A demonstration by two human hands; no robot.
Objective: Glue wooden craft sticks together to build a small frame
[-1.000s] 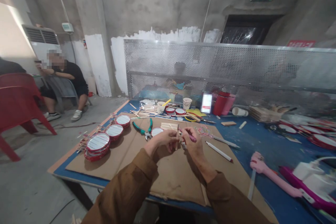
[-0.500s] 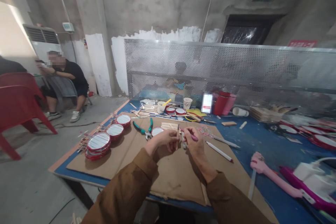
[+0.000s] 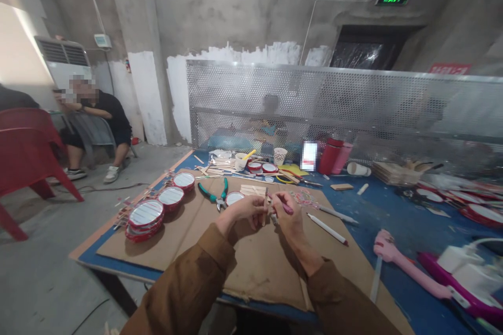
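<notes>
Above the cardboard sheet, my left hand pinches a thin wooden stick, held nearly upright. My right hand is closed round a pink marker, its tip end close to the stick. Whether the marker touches the stick cannot be made out. Just behind my hands are several pale wooden sticks and a round red-rimmed piece. Teal-handled pliers lie open to the left. A white pen rests right of my right hand.
Stacked red-rimmed discs stand on the left. A pink glue gun and a purple power strip lie on the right. Cups, loose sticks and a red bottle line the back. A person sits at far left.
My right hand has shifted slightly left, bringing the marker closer to the stick. My left hand still holds the stick, and the view has moved slightly.
</notes>
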